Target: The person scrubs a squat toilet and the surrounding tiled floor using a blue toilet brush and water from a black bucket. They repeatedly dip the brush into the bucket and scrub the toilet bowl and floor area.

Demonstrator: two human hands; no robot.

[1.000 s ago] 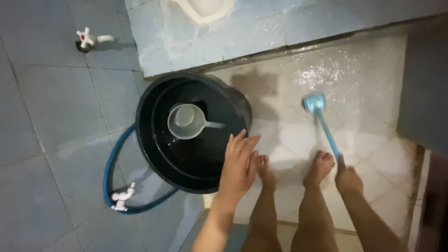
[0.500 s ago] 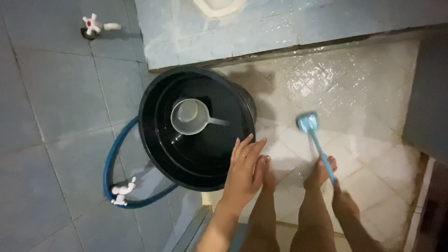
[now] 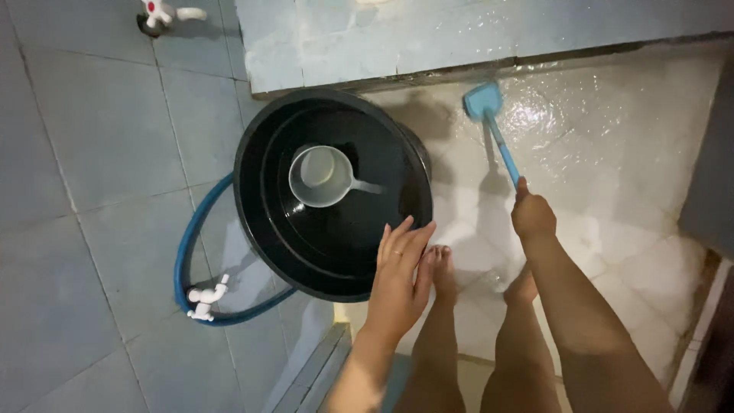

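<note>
Fingers of right hand (image 3: 533,216) clenched on blue brush (image 3: 489,122) handle, head on wet floor (image 3: 604,153) by the step. Left hand (image 3: 399,279) fingers spread, released, over black bucket (image 3: 260,222) rim; grey scoop (image 3: 325,176) floats inside. Risk: bare feet on glossy wet tile, slip likely on the forward reach.

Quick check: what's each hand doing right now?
Left hand: open, flat, over the bucket rim.
Right hand: closed on the brush handle.
</note>
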